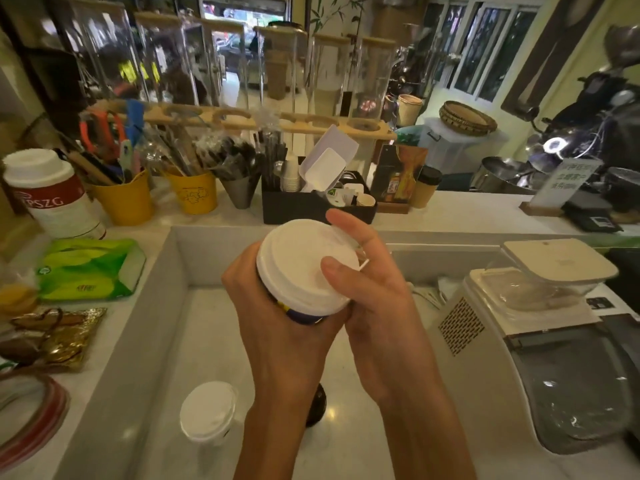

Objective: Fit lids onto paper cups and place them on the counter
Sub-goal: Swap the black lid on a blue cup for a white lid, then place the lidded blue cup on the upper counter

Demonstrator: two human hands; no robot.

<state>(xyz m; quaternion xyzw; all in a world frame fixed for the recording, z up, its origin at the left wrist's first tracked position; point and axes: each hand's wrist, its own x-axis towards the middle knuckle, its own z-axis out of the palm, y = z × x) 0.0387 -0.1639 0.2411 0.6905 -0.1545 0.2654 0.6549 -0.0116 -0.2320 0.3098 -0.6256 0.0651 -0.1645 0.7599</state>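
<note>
paper cup (304,315) with white lid (304,265) gripped between both hands (277,306).

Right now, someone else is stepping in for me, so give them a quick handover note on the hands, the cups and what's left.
Left hand grips the paper cup from below.
Right hand presses the white lid down with the thumb on top.
Done: one lidded cup already stands on the counter, lower left.
Left: check the lid is seated all round, then set this cup on the counter.
</note>
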